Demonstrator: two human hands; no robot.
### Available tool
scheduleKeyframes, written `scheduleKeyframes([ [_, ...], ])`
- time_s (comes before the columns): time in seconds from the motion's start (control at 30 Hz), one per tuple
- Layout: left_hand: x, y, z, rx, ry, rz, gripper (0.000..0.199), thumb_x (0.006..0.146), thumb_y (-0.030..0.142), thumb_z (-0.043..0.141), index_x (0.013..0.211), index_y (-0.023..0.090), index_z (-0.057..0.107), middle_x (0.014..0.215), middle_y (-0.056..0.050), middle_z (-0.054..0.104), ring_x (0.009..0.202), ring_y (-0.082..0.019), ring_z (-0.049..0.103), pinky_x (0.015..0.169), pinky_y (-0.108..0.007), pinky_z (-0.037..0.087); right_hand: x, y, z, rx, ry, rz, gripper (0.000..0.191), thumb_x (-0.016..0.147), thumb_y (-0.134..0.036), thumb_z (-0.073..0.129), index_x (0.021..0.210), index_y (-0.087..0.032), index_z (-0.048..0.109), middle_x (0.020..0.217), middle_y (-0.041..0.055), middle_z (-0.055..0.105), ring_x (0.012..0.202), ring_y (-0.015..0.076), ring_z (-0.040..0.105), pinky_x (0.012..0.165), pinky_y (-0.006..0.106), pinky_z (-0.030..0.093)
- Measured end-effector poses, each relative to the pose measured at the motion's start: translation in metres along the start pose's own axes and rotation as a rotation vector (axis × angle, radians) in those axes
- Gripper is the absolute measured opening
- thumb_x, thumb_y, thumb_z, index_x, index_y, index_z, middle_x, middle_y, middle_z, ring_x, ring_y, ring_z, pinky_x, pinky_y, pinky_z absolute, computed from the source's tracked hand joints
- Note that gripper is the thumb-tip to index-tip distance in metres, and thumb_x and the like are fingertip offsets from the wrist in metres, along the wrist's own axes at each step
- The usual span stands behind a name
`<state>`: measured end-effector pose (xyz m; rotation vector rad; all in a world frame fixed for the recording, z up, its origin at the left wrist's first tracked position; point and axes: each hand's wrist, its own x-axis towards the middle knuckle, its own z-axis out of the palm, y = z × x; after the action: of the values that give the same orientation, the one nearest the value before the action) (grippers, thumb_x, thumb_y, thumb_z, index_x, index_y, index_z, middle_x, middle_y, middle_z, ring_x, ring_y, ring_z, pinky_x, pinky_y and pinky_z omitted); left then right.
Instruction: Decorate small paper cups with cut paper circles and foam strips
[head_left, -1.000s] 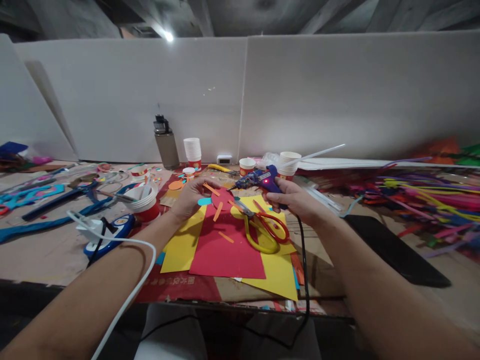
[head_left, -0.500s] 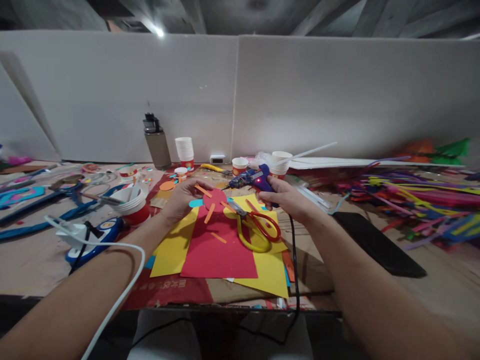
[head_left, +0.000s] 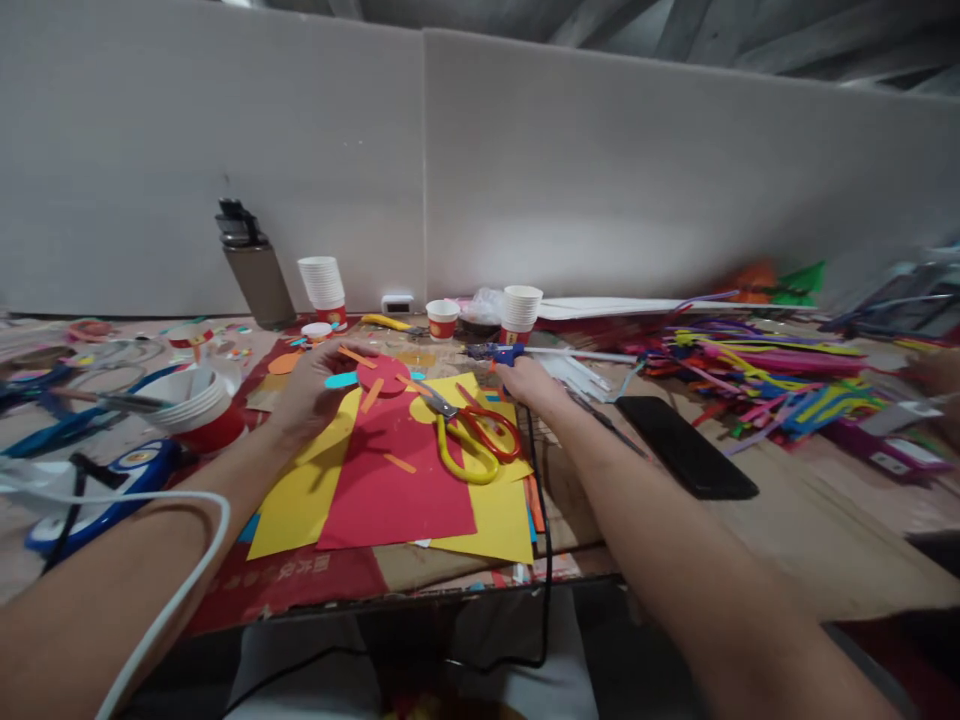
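My left hand (head_left: pixel 319 385) holds a red paper disc (head_left: pixel 384 375) by an orange strip at its upper left; orange strips and blue pieces stick out around the disc. Beneath it lie a red sheet (head_left: pixel 401 500) and yellow sheets (head_left: pixel 502 520). Scissors (head_left: pixel 469 435) with one yellow and one red handle rest open on the paper. My right hand (head_left: pixel 529 382) is closed on the blue glue gun (head_left: pixel 508 353), beside the stacked paper cups (head_left: pixel 521 310). Its black cord hangs down over the table edge.
A black phone (head_left: pixel 686 445) and a heap of coloured pipe cleaners (head_left: pixel 772 370) lie on the right. At the left are white-and-red cups (head_left: pixel 199 410) and a blue-and-white power strip (head_left: pixel 124 490). A bottle (head_left: pixel 259 275) stands at the back.
The view has turned to the right. My right hand has carried the glue gun away from the disc and lowered it toward the table near the cups. My left hand still holds the disc.
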<state>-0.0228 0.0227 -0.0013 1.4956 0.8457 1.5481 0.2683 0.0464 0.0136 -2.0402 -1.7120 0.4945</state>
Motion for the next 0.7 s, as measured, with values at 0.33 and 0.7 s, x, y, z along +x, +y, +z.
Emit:
scheduleKeyframes([
  [0.33, 0.009, -0.008, -0.004, -0.172, 0.022, 0.059, 0.034, 0.056, 0.026, 0.084, 0.086, 0.020, 0.069, 0.089, -0.002, 0.068, 0.075, -0.015, 0.066, 0.065, -0.026, 0.051, -0.049, -0.037, 0.006, -0.066, 0.013, -0.531, 0.019, 0.087, -0.031, 0.055, 0.092, -0.017, 0.066, 0.091, 0.0077, 0.068, 0.080, 0.0181, 0.061, 0.069, 0.027, 0.042],
  [0.7, 0.006, -0.001, 0.004, -0.223, 0.092, -0.022, 0.031, 0.057, 0.015, 0.080, 0.085, 0.019, 0.068, 0.083, -0.002, 0.068, 0.072, -0.013, 0.066, 0.063, -0.023, 0.052, -0.108, -0.068, 0.056, -0.226, -0.268, -0.770, 0.013, 0.084, -0.030, 0.065, 0.086, -0.018, 0.068, 0.093, 0.0061, 0.069, 0.095, 0.0225, 0.058, 0.083, 0.038, 0.029],
])
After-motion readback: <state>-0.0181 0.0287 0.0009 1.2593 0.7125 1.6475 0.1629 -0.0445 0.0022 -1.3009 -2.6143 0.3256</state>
